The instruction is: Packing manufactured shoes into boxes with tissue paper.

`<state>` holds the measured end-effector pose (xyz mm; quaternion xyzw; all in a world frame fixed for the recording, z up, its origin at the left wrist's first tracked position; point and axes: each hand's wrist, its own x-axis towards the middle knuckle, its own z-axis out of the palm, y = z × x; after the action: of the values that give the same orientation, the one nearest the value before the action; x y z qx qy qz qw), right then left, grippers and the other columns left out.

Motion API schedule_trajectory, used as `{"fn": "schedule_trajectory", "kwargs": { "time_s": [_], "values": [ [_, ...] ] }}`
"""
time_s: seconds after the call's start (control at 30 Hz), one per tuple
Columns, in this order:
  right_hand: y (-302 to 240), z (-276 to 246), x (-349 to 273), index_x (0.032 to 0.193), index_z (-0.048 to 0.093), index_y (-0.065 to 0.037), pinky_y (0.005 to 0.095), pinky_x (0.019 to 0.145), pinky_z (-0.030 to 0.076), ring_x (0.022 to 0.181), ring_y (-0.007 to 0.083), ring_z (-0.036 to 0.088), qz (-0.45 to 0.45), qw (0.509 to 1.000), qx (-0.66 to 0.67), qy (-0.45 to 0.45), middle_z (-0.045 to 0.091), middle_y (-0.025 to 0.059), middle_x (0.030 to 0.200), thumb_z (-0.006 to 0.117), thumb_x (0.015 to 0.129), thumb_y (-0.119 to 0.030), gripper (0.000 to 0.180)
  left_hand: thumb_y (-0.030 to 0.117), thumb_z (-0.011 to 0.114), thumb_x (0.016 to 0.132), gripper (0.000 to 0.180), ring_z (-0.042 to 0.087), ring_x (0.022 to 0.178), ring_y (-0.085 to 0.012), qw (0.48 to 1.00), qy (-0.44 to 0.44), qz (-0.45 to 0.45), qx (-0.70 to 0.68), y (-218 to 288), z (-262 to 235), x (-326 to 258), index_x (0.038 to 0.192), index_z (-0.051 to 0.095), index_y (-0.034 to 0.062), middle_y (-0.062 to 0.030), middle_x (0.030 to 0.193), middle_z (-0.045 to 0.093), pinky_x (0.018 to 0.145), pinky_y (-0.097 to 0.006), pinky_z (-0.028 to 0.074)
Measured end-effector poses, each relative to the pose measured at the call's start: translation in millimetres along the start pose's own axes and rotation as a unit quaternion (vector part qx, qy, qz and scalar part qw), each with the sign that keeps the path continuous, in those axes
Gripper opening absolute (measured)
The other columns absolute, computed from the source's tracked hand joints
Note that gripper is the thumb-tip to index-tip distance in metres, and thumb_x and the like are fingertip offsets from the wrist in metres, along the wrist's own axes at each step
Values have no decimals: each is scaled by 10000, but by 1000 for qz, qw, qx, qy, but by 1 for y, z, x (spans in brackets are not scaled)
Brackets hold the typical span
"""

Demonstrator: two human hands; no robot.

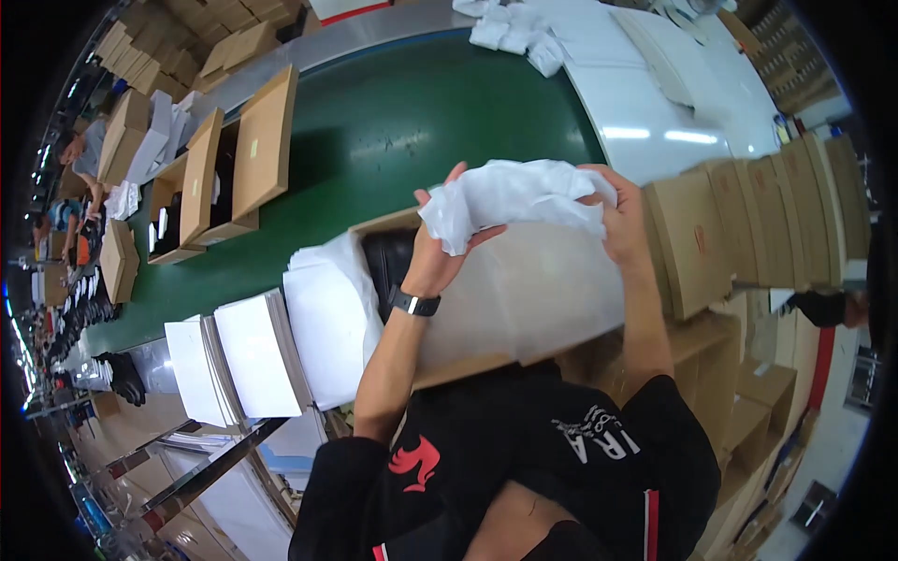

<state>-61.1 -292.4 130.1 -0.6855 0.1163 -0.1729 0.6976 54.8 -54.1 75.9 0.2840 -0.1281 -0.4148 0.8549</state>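
A crumpled strip of white tissue paper [524, 192] is stretched between my two hands above an opened cardboard box. My left hand [438, 257], with a dark watch at the wrist, is closed round its left end, fingers partly behind the paper. At the other end, my right hand [625, 224] grips the paper between thumb and fingers. Below them, the brown box [385, 222] is lined with a pale translucent sheet [533, 290]. Black leather, apparently a shoe [387, 257], shows at the box's left side; the sheet covers the rest.
A green conveyor belt [412, 112] runs behind the box, bearing opened shoe boxes [265, 145] at left. White paper stacks [257, 351] stand left of my box. Upright brown boxes [697, 238] line the right. Crumpled paper [514, 33] lies by the white table [645, 103]. Other people [89, 154] work far left.
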Motion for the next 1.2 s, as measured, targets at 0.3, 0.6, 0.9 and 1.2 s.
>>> {"fn": "schedule_trajectory", "kwargs": {
  "time_s": [0.3,0.6,0.9,1.2],
  "values": [
    [1,135,-131,1312,592,0,333,832,536,967,176,614,-35,998,-51,18,640,52,985,781,852,-154,521,29,671,930,644,624,1108,-154,969,144,114,168,-17,-13,-118,1490,354,33,-68,1291,602,956,-296,513],
    [43,218,-163,1131,686,-10,356,764,523,869,275,661,-16,956,-290,43,652,144,994,823,766,-131,408,370,489,1053,553,436,1353,-217,936,65,131,319,1,-34,-209,1490,439,36,-118,1438,509,1135,-336,307],
    [44,192,-185,1438,448,-47,314,830,552,970,175,663,296,894,200,-268,644,77,1157,777,843,-111,683,127,726,899,816,401,1383,-258,934,47,24,354,7,-46,-258,1566,262,41,-159,1496,418,1135,-373,332],
    [129,175,-156,1151,620,-56,331,800,528,911,198,663,113,892,-249,-360,685,73,1001,834,765,-198,464,65,721,874,530,616,1138,-257,815,189,233,497,-9,-99,-284,1369,539,17,-157,1291,611,961,-385,509]
  ]
}}
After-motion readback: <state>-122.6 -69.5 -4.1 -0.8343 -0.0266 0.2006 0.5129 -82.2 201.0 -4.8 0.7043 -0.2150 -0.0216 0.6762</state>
